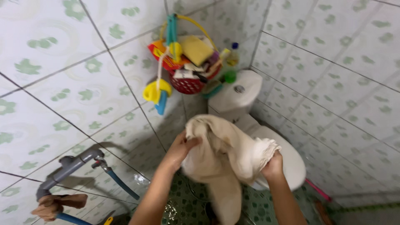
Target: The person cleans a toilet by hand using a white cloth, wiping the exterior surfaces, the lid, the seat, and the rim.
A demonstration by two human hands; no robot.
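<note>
I hold a wet beige cloth (225,158) up in front of me with both hands. My left hand (182,146) grips its upper left edge, with the thumb over the fabric. My right hand (273,166) is closed on a bunched fold at the right. The rest of the cloth hangs down between my forearms over the green patterned floor (183,208).
A white toilet (250,108) with its lid shut stands behind the cloth. A red basket (187,62) of toiletries and sponges hangs on the tiled wall. A grey pipe with a tap and blue hose (96,166) runs at lower left, a brown rag (54,205) tied below.
</note>
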